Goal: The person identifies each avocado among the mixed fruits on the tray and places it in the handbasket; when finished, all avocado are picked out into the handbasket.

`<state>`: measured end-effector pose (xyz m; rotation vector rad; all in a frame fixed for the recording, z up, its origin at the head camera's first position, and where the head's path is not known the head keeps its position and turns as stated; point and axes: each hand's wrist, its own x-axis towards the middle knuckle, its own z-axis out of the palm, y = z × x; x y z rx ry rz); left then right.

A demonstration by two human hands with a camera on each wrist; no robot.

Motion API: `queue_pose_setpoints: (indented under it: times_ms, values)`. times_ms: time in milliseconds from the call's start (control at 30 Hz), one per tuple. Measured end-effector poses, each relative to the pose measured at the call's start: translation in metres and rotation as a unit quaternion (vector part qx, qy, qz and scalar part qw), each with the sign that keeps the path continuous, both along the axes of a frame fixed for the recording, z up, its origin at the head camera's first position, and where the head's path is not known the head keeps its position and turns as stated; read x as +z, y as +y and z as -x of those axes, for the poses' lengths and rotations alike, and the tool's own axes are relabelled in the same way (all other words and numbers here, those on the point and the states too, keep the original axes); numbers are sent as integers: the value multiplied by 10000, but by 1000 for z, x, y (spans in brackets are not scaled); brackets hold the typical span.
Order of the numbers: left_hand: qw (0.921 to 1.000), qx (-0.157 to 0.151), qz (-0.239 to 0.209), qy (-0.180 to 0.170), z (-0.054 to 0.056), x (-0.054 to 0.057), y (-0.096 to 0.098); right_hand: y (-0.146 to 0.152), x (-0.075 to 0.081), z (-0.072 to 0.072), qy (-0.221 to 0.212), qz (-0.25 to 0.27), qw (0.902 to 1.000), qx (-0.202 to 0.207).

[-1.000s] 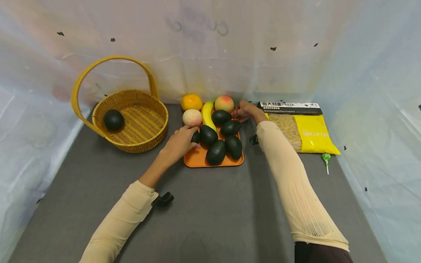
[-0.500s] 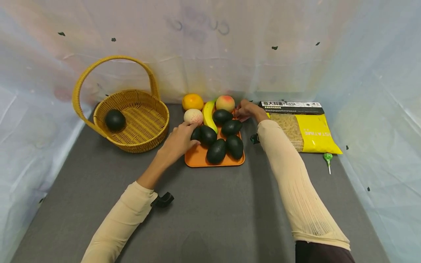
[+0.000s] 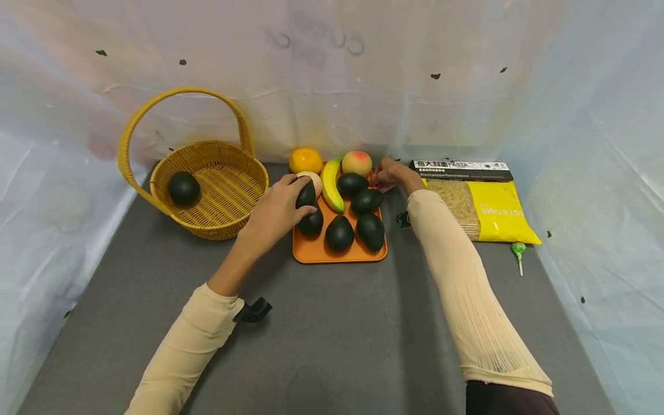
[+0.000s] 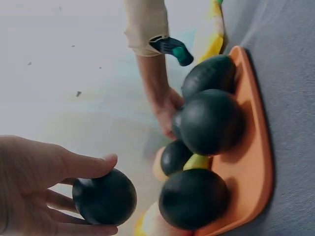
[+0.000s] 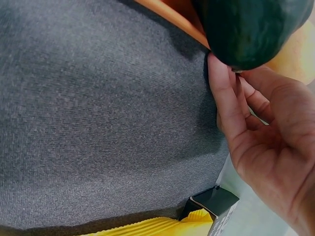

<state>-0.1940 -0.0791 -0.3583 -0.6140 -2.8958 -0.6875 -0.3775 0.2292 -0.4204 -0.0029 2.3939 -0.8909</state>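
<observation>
In the head view my left hand [image 3: 275,210] grips a dark green avocado [image 3: 306,195] at the left side of the orange tray [image 3: 339,260]. The left wrist view shows this avocado [image 4: 105,196] between thumb and fingers, apart from the fruit on the tray. Several more avocados [image 3: 339,233] lie on the tray, with a banana [image 3: 332,187] and a peach [image 3: 357,163] behind them. My right hand [image 3: 392,174] holds the tray's right rim near the back; in the right wrist view an avocado [image 5: 248,29] covers part of its fingertips.
Left stands a yellow wicker basket [image 3: 218,233] with a tall handle and one dark avocado [image 3: 184,188] inside. An orange [image 3: 305,159] and a pale speckled peach [image 3: 314,180] are at the tray's back left. Right lie a yellow pasta bag [image 3: 498,213], a black box [image 3: 461,171] and a green lollipop [image 3: 519,249].
My left hand has raised the avocado off the tray. One avocado beside it has rolled left, and the front one has turned slightly. The right hand has stayed at the rim.
</observation>
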Motion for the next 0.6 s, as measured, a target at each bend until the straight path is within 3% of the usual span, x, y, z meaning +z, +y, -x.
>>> queue_pose_setpoints:
  times_ms: [200,600]
  values:
    - [9990,113,-286,320,0,11,-3,1,0,0,59,-15,10000,24]
    - [9924,411,-481,1052,4,19,-8,5,1,-1,11,212,9998,45]
